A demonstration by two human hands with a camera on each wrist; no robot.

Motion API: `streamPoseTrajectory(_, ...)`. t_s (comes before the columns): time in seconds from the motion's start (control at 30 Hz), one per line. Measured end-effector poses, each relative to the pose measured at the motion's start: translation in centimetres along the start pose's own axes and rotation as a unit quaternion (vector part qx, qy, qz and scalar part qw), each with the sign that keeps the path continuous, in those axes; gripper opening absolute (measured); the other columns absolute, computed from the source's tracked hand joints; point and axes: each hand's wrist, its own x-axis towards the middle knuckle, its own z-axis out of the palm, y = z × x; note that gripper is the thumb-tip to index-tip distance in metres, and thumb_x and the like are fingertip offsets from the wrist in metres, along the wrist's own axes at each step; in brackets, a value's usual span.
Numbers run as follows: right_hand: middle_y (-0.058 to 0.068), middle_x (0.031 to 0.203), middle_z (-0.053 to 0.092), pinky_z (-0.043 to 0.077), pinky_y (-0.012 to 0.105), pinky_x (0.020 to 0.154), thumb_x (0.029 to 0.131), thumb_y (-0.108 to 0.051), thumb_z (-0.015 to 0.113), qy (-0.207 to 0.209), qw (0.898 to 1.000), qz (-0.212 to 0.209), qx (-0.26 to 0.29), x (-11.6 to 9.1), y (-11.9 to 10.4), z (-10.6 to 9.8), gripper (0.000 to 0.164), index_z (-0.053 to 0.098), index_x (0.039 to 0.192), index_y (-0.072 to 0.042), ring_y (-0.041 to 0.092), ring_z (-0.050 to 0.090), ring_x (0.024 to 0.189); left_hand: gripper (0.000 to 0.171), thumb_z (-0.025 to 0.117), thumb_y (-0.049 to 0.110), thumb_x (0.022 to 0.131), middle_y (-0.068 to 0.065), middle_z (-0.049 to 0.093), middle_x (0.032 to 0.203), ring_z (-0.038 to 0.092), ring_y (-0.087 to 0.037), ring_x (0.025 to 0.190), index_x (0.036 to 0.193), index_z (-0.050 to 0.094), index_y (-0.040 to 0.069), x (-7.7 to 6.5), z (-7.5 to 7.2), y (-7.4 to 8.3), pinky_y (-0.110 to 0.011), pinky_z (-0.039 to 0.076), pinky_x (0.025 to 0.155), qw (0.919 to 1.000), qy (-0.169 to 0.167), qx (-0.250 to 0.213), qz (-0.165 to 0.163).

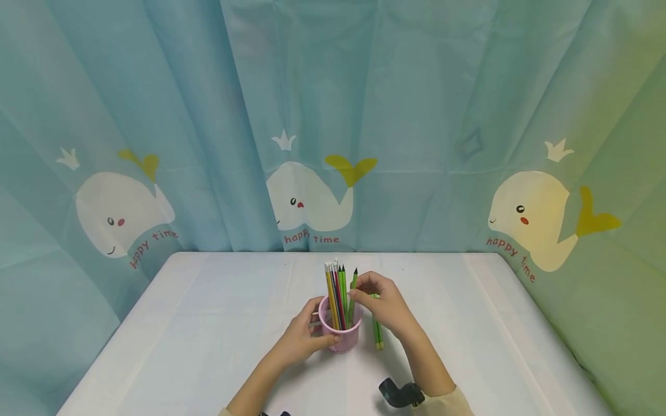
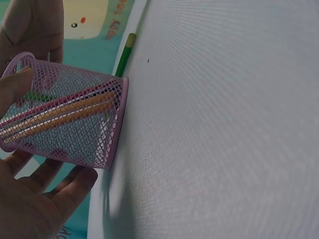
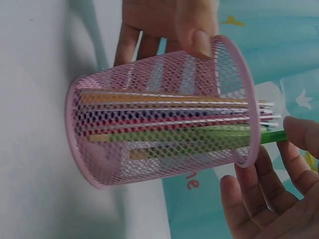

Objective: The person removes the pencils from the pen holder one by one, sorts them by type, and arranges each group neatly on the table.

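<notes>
Plainly, two hands are at work around one cup. The right hand (image 1: 384, 297) pinches a single green pencil (image 1: 355, 278) between thumb and fingers, its black point up and its lower end inside the cup. The left hand (image 1: 300, 341) grips the pink mesh cup (image 1: 346, 345), thumb on the near side, fingers round the left.

The cup is about midway between the left and right edges of the tabletop (image 1: 208, 346), well apart from the far edge; whether its base sits flat is hard to tell. It is round, slightly tapered, with smooth rims and a fine diamond mesh. Besides the pinched one, it holds two green pencils (image 1: 344, 289) with black points up, at least two yellow pencils (image 1: 331, 300), and at least one red pencil (image 1: 343, 294); the others overlap too much to count.

Two more green pencils (image 1: 377, 335) lie side by side just right of the cup, pale ends toward the near edge.

Beyond the far edge hangs a creased blue-green curtain (image 1: 416, 86) printed with three white whales (image 1: 307, 199), each under a crown. Red lettering by each reads "happy time".
</notes>
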Motion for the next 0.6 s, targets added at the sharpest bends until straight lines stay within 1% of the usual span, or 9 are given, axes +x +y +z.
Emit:
streamPoseTrajectory(0.2,0.012,0.102,0.066,0.058,0.03,0.08,0.094,-0.016,0.069,-0.013,0.999,-0.013,0.045,-0.1,-0.5,-0.7,0.016,0.062,0.101,-0.004,0.022,0.063,0.095,0.079,0.082,0.016,0.082,-0.019,0.049,0.142,0.054,-0.04,0.127,0.146,0.038,0.008,0.0,0.0,-0.1,-0.046,0.05,0.105,1.0,0.002,0.002,0.003)
streamPoseTrajectory(0.43,0.019,0.112,0.066,0.06,0.034,0.083,0.095,-0.016,0.068,-0.006,0.997,-0.004,0.079,-0.1,-0.7,-2.0,0.019,0.061,0.105,-0.001,0.023,0.064,0.1,0.078,0.083,0.016,0.081,-0.019,0.052,0.139,0.056,-0.04,0.126,0.145,0.039,0.007,0.2,0.2,-0.3,-0.044,0.051,0.104,0.9999,0.012,0.003,0.011)
streamPoseTrajectory(0.6,0.019,0.114,0.065,0.06,0.035,0.086,0.095,-0.017,0.068,0.01,0.995,0.006,0.101,-0.1,-0.9,-2.9,0.023,0.061,0.107,0.001,0.023,0.064,0.103,0.078,0.083,0.014,0.081,-0.02,0.052,0.137,0.057,-0.041,0.124,0.145,0.039,0.007,0.7,0.1,-0.2,-0.042,0.052,0.103,0.9994,0.033,0.001,0.006)
